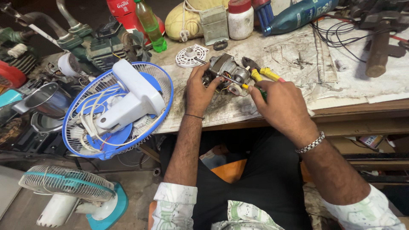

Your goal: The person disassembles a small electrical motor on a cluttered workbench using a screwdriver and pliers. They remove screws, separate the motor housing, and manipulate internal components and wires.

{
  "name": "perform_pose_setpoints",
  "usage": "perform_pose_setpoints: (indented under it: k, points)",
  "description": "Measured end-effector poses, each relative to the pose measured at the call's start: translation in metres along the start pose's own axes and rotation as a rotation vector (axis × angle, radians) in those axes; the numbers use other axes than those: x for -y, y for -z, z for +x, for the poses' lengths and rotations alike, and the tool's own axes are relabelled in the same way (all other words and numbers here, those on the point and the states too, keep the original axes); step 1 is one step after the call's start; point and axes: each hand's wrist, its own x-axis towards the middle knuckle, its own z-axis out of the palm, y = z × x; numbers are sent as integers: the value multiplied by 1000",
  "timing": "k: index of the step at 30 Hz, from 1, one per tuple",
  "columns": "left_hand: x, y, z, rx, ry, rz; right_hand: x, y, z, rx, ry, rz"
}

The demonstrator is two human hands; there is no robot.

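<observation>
A small fan motor (pixel 226 74) is steadied on the paper-covered worktop (pixel 298 59) by the left hand (pixel 199 91), whose fingers are curled against its near side, while a screwdriver (pixel 232 80) with a green and yellow handle is gripped in the closed right hand (pixel 279 106), its shaft laid across the motor. Yellow-handled pliers (pixel 262 72) are seen lying just behind the motor, and a white round vented cover (pixel 191 56) is seen near its far left. A blue fan guard (pixel 117 110) with a white housing is propped against the worktop's left edge.
</observation>
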Motion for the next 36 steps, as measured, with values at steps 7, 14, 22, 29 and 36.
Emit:
perform_pose_setpoints:
  k: [7,14,22,29,36]
  points:
    - [0,0,-1,-12,-31,8,2,-6,-3,34,-14,-110]
    - [1,0,-2,-10,-56,17,-3,-4,0,29,-23,-1]
    - [-5,2,-1,13,-5,-69,-15,-3,0,44,-76,264]
    - [-10,3,-2,21,23,-67,-25,-1,8,121,-196,289]
    - [-1,-1,-2,-41,-80,9,-7,0,-2,-54,147,-88]
